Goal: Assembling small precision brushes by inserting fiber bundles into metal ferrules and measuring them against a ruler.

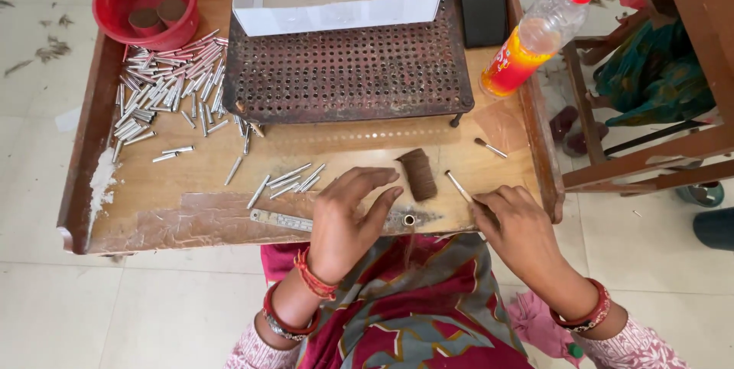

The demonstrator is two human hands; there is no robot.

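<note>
- The left hand (344,220) rests at the near edge of the low wooden tray-like bench (153,193); its fingers (375,179) are loosely curled and apart, holding nothing, just beside the dark brown bundle of short sticks (417,173).
- The right hand (516,224) lies near the near right corner of the bench, its fingers closed on the lower end of a thin pale stick with a dark tip (459,185), which slants up toward the bundle.
- A small round hole with a metal rim (409,220) sits in the bench's near edge between the two hands, probably placed there for easy reach.
- A few short silver metal tubes (294,178) lie just left of the left hand; the main heap of tubes (164,82) spreads toward the far left corner.
- A flat metal ruler (283,220) lies along the near edge.
- A rusty perforated metal stand (348,71) occupies the far middle, carrying an open white cardboard box (336,9).
- A red plastic bowl (145,3) sits at the far left corner; a clear plastic bottle with a red cap (539,32) leans at the right edge.
</note>
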